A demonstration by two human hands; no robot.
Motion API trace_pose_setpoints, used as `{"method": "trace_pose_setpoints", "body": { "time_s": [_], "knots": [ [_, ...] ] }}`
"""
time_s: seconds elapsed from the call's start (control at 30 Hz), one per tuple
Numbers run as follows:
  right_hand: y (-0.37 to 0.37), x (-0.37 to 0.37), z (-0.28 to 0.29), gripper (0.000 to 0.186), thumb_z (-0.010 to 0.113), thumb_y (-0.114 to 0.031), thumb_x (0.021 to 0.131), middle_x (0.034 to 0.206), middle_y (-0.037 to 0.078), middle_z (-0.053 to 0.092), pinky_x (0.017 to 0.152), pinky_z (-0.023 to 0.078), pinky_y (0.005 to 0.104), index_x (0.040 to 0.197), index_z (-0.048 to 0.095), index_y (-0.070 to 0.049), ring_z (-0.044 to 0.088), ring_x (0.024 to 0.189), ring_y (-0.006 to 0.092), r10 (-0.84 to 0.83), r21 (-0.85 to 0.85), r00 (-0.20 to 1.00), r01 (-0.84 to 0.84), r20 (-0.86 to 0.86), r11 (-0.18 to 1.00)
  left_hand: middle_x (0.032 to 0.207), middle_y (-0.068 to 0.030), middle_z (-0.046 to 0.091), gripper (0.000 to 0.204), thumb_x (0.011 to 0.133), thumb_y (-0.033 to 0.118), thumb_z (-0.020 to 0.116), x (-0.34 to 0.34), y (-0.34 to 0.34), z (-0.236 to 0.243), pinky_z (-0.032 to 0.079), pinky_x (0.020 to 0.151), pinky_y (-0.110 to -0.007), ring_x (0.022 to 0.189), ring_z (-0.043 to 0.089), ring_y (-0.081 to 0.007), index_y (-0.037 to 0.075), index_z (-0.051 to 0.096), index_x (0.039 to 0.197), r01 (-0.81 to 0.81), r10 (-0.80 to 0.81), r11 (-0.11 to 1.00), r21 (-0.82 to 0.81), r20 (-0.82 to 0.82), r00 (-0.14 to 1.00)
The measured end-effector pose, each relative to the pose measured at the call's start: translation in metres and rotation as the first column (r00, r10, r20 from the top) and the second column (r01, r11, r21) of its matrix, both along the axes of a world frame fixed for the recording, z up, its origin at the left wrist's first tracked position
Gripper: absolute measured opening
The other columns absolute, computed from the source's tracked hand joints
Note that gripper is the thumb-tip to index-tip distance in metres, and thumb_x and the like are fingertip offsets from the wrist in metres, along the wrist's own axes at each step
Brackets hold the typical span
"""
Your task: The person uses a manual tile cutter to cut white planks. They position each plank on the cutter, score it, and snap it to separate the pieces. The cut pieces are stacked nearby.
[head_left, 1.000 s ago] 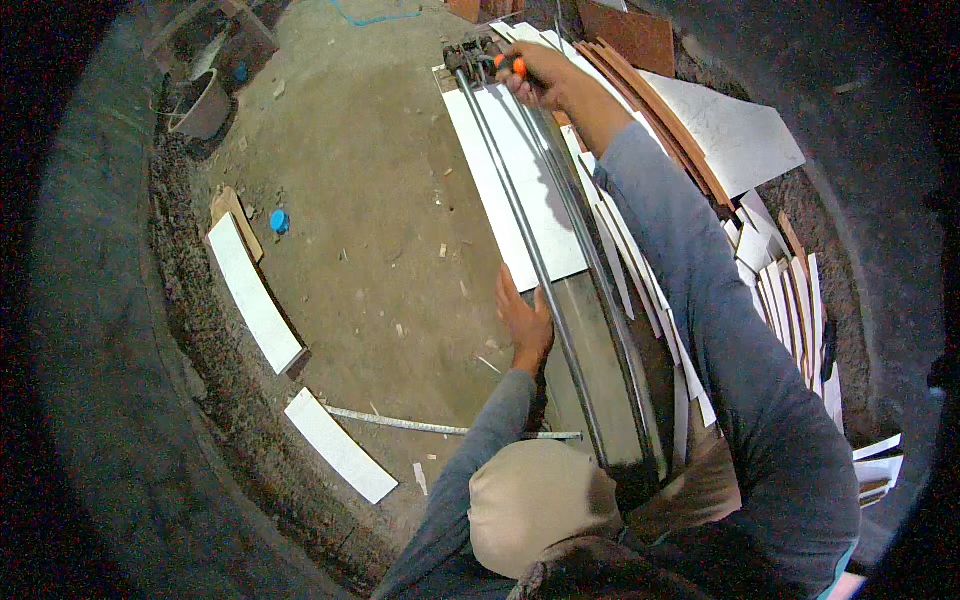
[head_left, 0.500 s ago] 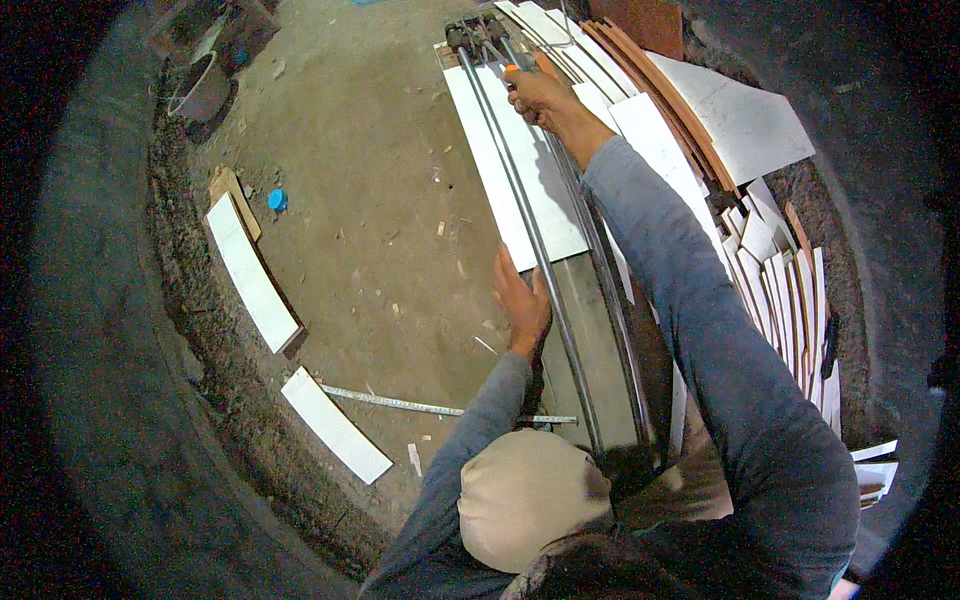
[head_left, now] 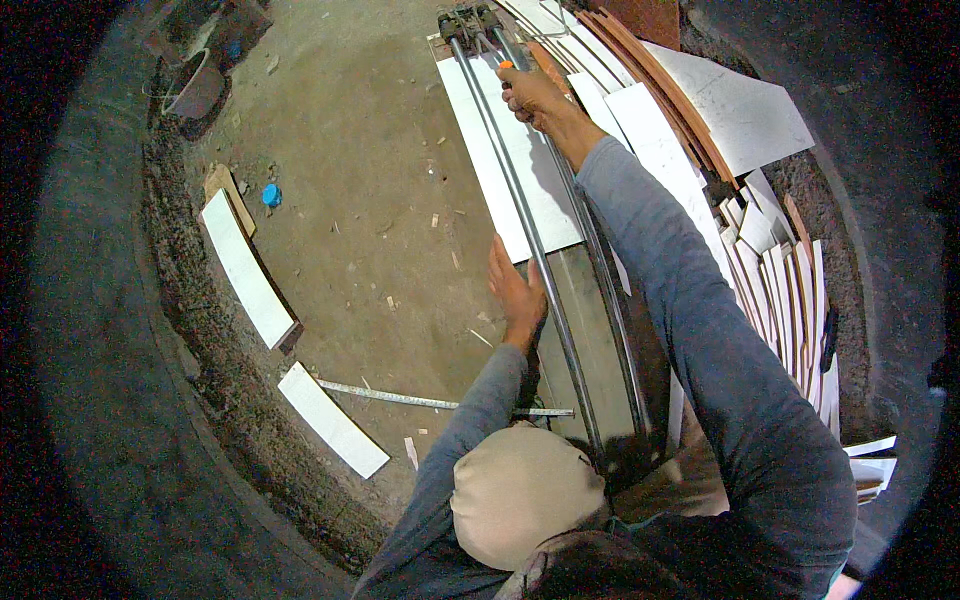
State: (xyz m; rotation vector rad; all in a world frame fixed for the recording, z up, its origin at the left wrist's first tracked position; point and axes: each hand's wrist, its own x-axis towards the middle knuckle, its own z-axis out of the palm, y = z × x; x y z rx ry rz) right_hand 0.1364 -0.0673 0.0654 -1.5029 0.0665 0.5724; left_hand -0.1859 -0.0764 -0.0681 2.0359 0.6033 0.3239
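A manual tile cutter (head_left: pixel 590 370) with two long metal rails stretches away from me along the ground. On its bed, under the rails, lies a white tile (head_left: pixel 475 125). My right hand (head_left: pixel 540 105) is closed round the cutter's orange-tipped handle (head_left: pixel 506 66), towards the far end of the rails. At the tile's near edge rests my left hand (head_left: pixel 520 300), its fingers stretched along the left corner and its thumb by the left rail. Part of that thumb is hidden by the rail. The cutting wheel cannot be made out.
Stacked white tile strips (head_left: pixel 775 300) and brown strips (head_left: pixel 665 95) lie to the right. Two white tile pieces (head_left: pixel 245 270) lie on the left, near a blue cap (head_left: pixel 271 195). A measuring tape (head_left: pixel 390 396) crosses the ground by my left forearm. A bucket (head_left: pixel 195 85) stands far left.
The whole view has shifted slightly. Both hands keep nearly the same places on the cutter handle and at the tile's edge; the tile shows no clear movement.
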Motion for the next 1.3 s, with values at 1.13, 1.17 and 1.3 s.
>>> {"method": "trace_pose_setpoints", "body": {
  "time_s": [1.13, 1.17, 1.3],
  "knots": [
    [-0.147, -0.284, -0.056, 0.072, 0.069, -0.025, 0.099, 0.139, 0.03, 0.052, 0.106, 0.047, 0.051, 0.152, 0.034, 0.009, 0.054, 0.126, 0.0449, 0.342, -0.748, 0.735, 0.326, 0.585, 0.578, 0.101, -0.0055, 0.062, 0.071, 0.08, 0.008, 0.088, 0.011, 0.049, -0.011, 0.054, 0.078, -0.031, 0.087, 0.061, -0.0175, -0.001, 0.05, 0.139, 0.003, 0.058, 0.882, -0.471, 0.115, 0.992],
    [-0.145, -0.284, -0.053, 0.073, 0.069, -0.026, 0.099, 0.139, 0.03, 0.052, 0.106, 0.048, 0.0512, 0.153, 0.033, 0.008, 0.053, 0.127, 0.045, 0.34, -0.751, 0.741, 0.322, 0.579, 0.576, 0.1, -0.0056, 0.062, 0.071, 0.08, 0.008, 0.088, 0.01, 0.056, -0.009, 0.054, 0.078, -0.031, 0.087, 0.062, -0.0178, -0.001, 0.05, 0.139, -0.034, 0.051, 0.841, -0.54, 0.017, 0.999],
    [-0.141, -0.286, -0.045, 0.075, 0.067, -0.029, 0.1, 0.14, 0.03, 0.052, 0.102, 0.05, 0.0519, 0.155, 0.031, 0.007, 0.054, 0.128, 0.0453, 0.309, -0.768, 0.801, 0.268, 0.513, 0.582, 0.098, -0.0122, 0.069, 0.046, 0.094, 0.032, 0.077, 0.04, 0.088, -0.007, 0.054, 0.077, -0.035, 0.087, 0.066, -0.0218, -0.004, 0.063, 0.118, -0.058, 0.013, 0.898, -0.436, -0.104, 0.994]
  ]
}}
